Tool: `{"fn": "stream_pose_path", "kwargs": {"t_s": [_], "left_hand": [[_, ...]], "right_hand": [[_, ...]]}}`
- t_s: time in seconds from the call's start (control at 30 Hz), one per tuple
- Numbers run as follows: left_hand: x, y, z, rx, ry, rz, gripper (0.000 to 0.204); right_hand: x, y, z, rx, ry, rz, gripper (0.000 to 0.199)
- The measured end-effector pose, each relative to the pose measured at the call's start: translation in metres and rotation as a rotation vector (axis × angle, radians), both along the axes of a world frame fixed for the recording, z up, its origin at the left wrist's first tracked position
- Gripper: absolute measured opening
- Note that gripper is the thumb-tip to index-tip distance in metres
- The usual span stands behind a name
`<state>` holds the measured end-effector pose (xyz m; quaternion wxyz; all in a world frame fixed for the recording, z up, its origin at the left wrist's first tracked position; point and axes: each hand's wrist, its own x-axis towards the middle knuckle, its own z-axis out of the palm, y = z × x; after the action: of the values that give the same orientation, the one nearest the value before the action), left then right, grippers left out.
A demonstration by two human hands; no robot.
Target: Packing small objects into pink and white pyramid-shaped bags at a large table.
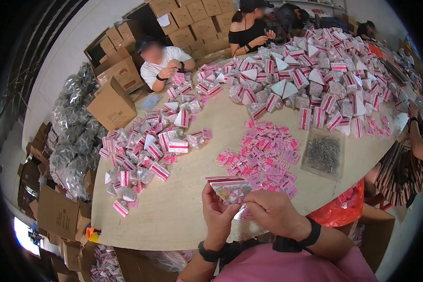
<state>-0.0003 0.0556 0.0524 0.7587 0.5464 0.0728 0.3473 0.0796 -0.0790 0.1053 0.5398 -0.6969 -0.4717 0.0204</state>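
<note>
Above the table's near edge, my left hand (217,214) is closed round the side of a small clear plastic bag (231,191) of pastel-coloured bits. The bag has a pink-and-white striped header along its top. My right hand (273,212) is closed in a pinch against the bag's lower right edge, and whatever lies between those fingertips is too small to make out. Just beyond my hands spreads a heap of small pink printed cards (261,157). Right of the cards, a clear shallow tray (311,165) holds many thin metal pieces, probably pins.
Filled bags (148,152) lie in a heap at the left; a larger pile (310,70) covers the far right. Across the table (174,223) sits a person in white (167,70), with others beyond. Cardboard boxes (112,103) and silvery plastic sacks (73,131) stand left. A red bag (338,211) hangs near right.
</note>
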Motion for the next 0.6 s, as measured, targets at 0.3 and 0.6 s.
{"fn": "stream_pose_path", "kwargs": {"t_s": [0.3, 0.6], "left_hand": [[0.0011, -0.0014, 0.0013, 0.106, -0.003, -0.002, 0.084], [0.0011, -0.0014, 0.003, 0.245, 0.02, 0.042, 0.084]], "right_hand": [[0.0042, -0.0007, -0.0028, -0.043, -0.003, -0.01, 0.007], [0.0062, -0.0011, -0.0054, -0.105, -0.074, -0.024, 0.006]]}}
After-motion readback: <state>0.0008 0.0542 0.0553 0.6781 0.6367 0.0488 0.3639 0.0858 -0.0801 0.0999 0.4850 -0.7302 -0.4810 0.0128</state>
